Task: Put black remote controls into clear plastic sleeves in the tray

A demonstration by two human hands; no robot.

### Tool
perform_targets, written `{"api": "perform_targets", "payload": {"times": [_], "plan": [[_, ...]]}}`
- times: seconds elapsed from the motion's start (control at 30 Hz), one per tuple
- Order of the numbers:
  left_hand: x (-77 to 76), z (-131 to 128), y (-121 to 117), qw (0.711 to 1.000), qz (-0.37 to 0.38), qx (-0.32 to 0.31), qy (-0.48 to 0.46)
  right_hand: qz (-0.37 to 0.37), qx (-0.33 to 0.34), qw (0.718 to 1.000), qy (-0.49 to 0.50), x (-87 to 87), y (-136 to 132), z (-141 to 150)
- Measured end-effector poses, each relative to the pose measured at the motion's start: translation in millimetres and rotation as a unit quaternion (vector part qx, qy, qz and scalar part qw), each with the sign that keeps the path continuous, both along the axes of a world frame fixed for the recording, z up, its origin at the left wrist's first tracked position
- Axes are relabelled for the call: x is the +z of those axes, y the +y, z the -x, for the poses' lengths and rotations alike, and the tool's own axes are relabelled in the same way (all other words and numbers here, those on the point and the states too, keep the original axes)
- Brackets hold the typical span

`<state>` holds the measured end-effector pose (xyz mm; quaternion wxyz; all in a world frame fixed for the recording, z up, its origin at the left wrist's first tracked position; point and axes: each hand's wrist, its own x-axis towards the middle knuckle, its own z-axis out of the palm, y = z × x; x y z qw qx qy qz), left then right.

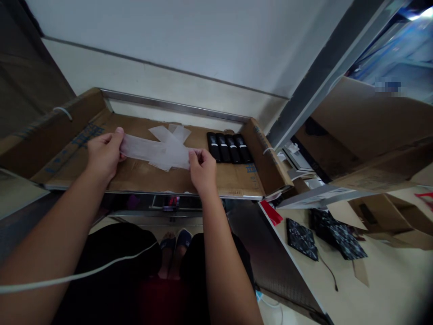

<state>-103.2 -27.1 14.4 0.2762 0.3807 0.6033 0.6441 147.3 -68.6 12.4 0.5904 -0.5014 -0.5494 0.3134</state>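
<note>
My left hand (105, 152) pinches one end of a flat, translucent white plastic sleeve (142, 149). The other end is between the thumb and fingers of my right hand (204, 169), so the sleeve stretches level between both hands. Beneath it, several similar white sleeves (168, 133) lie fanned in a loose pile on the cardboard lining (135, 178) of the shelf. Just right of my right hand, several black objects with white bands (223, 148) lie side by side in a row; their exact kind is unclear.
Cardboard walls (267, 153) close the shelf's right and left ends. A white cable (101, 272) crosses over my left forearm. Open cardboard boxes (382, 216) and black patterned bags (301, 237) lie at the right. A metal post (324, 76) stands beside the shelf.
</note>
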Motion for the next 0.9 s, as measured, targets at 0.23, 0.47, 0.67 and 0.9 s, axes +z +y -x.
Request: {"api": "perform_targets", "payload": {"times": [0.23,0.47,0.67,0.9], "plan": [[6.8,-5.2,-4.2,1.0,0.006,-0.012,-0.004,-0.013,-0.053,0.998,-0.015,-0.4,2.0,-9.1],[6.7,-5.2,-2.2,0.999,0.013,-0.033,-0.017,-0.021,-0.057,0.998,-0.011,1.7,2.1,-18.7],[14.6,-13.1,-12.9,0.991,0.053,-0.011,0.123,-0.056,-0.047,0.997,-0.034,5.6,-1.4,-15.8],[11.1,-9.1,-7.8,0.994,0.082,-0.068,0.031,-0.053,-0.065,0.996,-0.01,4.7,0.4,-16.1]]}}
